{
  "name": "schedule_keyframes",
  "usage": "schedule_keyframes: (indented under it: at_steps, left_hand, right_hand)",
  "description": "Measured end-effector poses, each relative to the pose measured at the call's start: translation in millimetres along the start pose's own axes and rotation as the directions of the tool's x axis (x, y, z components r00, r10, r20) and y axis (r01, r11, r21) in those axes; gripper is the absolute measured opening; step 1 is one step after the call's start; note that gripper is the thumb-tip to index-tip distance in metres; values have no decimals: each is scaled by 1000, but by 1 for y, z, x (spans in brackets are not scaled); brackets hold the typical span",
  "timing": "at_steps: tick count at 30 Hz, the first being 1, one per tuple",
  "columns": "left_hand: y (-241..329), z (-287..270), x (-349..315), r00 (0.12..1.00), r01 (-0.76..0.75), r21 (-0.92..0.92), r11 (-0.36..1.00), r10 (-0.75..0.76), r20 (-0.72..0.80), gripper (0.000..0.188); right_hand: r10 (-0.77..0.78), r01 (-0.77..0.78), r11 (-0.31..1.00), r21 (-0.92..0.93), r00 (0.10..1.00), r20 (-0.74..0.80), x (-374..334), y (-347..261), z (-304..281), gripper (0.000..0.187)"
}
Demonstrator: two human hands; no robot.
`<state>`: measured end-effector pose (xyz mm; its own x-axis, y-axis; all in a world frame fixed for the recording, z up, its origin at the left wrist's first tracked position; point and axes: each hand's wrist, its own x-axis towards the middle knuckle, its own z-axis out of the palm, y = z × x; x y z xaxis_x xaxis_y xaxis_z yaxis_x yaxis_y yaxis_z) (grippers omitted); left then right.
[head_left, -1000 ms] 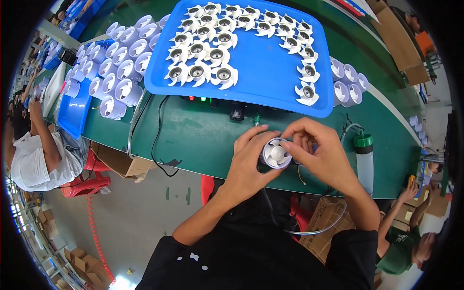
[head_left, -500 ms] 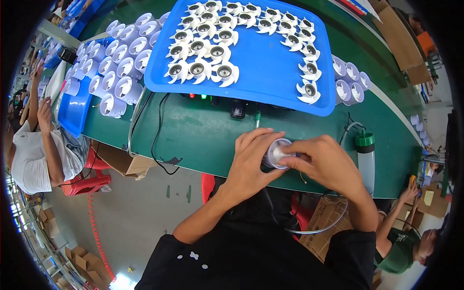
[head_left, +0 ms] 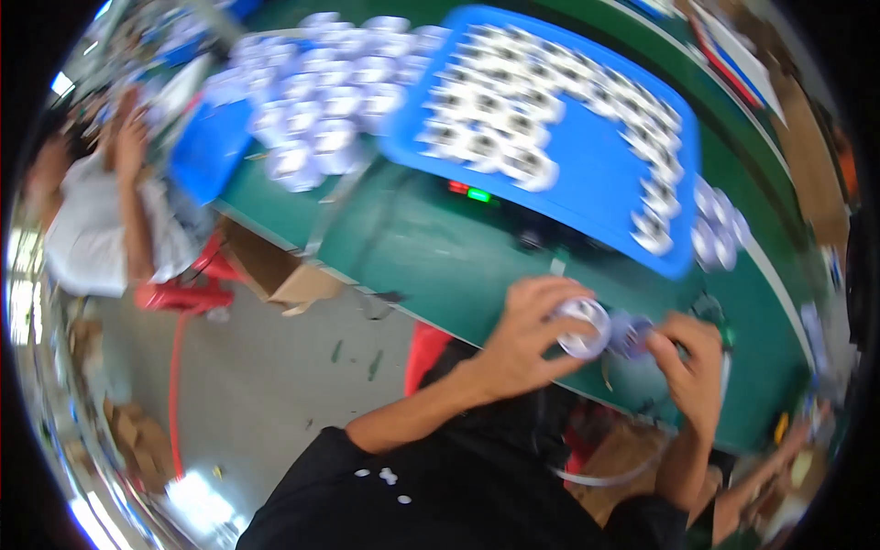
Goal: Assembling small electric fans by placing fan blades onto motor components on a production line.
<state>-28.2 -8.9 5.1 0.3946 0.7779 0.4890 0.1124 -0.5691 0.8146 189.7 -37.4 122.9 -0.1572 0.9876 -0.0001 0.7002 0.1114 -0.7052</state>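
Note:
Close to the table's near edge, my left hand [head_left: 534,337] is closed around a white, translucent cup-shaped housing [head_left: 600,323], its open end facing up. Right beside it is a second, purplish cup-shaped housing [head_left: 631,335]; the two look to be touching or nearly so. The fingertips of my right hand [head_left: 694,364] are pinched at this second housing's right side. Motion blur hides the exact grip and what lies inside the cups. Just beyond my hands, a blue tray [head_left: 596,174] bears several rows of white fan impellers [head_left: 484,142] with dark hubs.
Many cup-shaped housings [head_left: 335,142] stand at the far left beside a blue bin [head_left: 213,151]; several more [head_left: 715,225] are right of the tray. Under the tray sits a device with red and green lights [head_left: 478,194]. Another person in a white shirt [head_left: 96,225] sits at left.
The view has swung, shifting the scene rightward and tilting it. My right hand has drawn away from the cup in my left hand and is now at a second cup beside it.

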Motion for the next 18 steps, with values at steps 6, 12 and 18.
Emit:
schedule_keyframes:
  at_steps: [6,12,18]
  left_hand:
    - [-3,-96,1,861,-37,-144,989,-42,-506,76]
    - [-69,-290,39,635,490,294,820,-105,-765,59]
    - [-181,-478,55,689,668,514,538,-189,-699,75]
  right_hand:
    - [212,-193,969,155,970,-121,-63,70,-21,34]
    - [254,-203,943,262,951,-176,-70,87,-25,36]
    - [230,-158,940,303,948,-220,-56,37,-33,32]
